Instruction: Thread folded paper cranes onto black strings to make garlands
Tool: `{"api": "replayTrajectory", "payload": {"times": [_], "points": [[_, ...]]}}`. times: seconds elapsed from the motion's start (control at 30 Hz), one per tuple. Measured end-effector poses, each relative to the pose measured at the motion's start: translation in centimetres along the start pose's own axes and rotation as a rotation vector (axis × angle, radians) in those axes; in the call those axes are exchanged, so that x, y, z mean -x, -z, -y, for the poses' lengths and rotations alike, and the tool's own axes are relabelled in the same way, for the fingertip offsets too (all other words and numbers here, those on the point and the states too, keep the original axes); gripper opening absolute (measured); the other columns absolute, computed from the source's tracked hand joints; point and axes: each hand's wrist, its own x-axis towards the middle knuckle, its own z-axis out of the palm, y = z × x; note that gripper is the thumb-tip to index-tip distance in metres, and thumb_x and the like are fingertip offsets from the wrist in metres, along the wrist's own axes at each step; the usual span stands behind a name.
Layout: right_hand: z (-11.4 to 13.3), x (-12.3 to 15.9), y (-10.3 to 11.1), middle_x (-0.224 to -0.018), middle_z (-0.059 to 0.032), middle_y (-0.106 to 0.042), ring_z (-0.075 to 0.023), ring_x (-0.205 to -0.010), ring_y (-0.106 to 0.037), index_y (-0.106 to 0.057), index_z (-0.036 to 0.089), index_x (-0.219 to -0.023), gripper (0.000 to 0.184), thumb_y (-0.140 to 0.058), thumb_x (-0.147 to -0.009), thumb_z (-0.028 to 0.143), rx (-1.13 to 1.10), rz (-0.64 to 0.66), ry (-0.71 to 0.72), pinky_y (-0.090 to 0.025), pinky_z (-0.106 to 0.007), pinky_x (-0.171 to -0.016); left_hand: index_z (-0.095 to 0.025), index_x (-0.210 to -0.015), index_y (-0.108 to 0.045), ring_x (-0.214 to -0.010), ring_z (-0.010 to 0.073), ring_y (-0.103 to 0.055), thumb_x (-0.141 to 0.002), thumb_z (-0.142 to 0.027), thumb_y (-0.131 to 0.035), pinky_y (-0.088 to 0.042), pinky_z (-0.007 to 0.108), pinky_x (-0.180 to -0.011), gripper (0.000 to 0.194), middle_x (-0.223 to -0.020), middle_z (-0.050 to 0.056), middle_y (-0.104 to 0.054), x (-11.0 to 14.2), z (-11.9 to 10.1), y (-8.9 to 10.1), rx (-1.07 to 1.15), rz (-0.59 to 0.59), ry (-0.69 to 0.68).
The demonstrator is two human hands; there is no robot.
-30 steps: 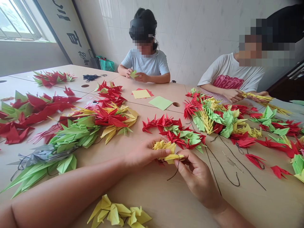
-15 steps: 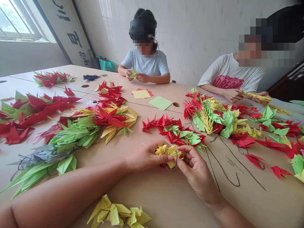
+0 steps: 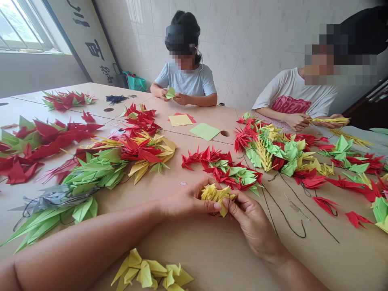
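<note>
Between my hands is a bunch of yellow folded paper pieces (image 3: 214,195), pressed together with a dark cord at its right end. My left hand (image 3: 189,201) is closed around its left side, with the thumb along the front. The thumb and fingers of my right hand (image 3: 245,208) pinch its right end; part of the bunch is hidden behind them. Loose yellow folded paper birds (image 3: 148,273) lie on the table near my left forearm. Just beyond my hands sits a string of red and green folded paper (image 3: 222,165).
Piles of folded paper (image 3: 103,165) lie to the left and more piles (image 3: 281,149) to the right. Dark cords (image 3: 285,214) trail across the table's right side. Square sheets (image 3: 205,131) lie farther back. Two people sit opposite, one holding green paper (image 3: 170,93), one yellow strips (image 3: 329,120).
The yellow bunch has turned slightly and shifted a little right, and my right thumb now presses farther over its end. Across the table, the co-workers' hands have moved slightly with their paper.
</note>
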Motion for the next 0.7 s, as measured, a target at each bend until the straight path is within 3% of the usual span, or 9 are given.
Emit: {"api": "replayTrajectory", "payload": {"times": [0.17, 0.4, 0.57, 0.7], "points": [[0.11, -0.24, 0.01, -0.077, 0.0011, -0.064, -0.0116, -0.068, -0.054, -0.066, 0.021, -0.085, 0.018, -0.060, -0.086, 0.038, -0.043, -0.009, 0.001, -0.045, -0.020, -0.063, -0.016, -0.099, -0.052, -0.079, 0.0143, -0.059, -0.080, -0.034, -0.064, -0.044, 0.030, -0.073, 0.029, -0.087, 0.003, -0.060, -0.13, -0.10, -0.11, 0.071, -0.032, 0.044], [0.30, -0.23, 0.03, -0.075, 0.0006, -0.066, -0.0140, -0.072, -0.059, -0.065, 0.021, -0.083, 0.019, -0.060, -0.086, 0.039, -0.074, 0.069, -0.026, -0.048, -0.023, -0.068, -0.015, -0.106, -0.051, -0.073, 0.0120, -0.055, -0.084, -0.039, -0.059, -0.043, 0.027, -0.065, 0.034, -0.086, 0.003, -0.060, -0.09, -0.15, 0.06, -0.091, 0.018, 0.006], [0.36, -0.31, 0.11, -0.073, -0.0010, -0.065, -0.0152, -0.070, -0.058, -0.064, 0.019, -0.080, 0.023, -0.061, -0.084, 0.041, 0.047, 0.025, -0.015, -0.047, -0.024, -0.067, -0.015, -0.110, -0.051, -0.072, 0.0114, -0.055, -0.082, -0.041, -0.061, -0.045, 0.026, -0.065, 0.039, -0.087, 0.003, -0.058, -0.20, 0.03, 0.18, -0.125, 0.043, -0.004], [0.47, -0.37, 0.07, -0.072, -0.0016, -0.064, -0.0151, -0.067, -0.056, -0.062, 0.018, -0.078, 0.025, -0.061, -0.083, 0.042, 0.151, -0.007, 0.012, -0.046, -0.025, -0.063, -0.020, -0.126, -0.044, -0.084, 0.0142, -0.053, -0.082, -0.042, -0.060, -0.045, 0.029, -0.074, 0.052, -0.097, 0.004, -0.057, -0.23, 0.15, 0.15, -0.218, -0.014, -0.034]]}}
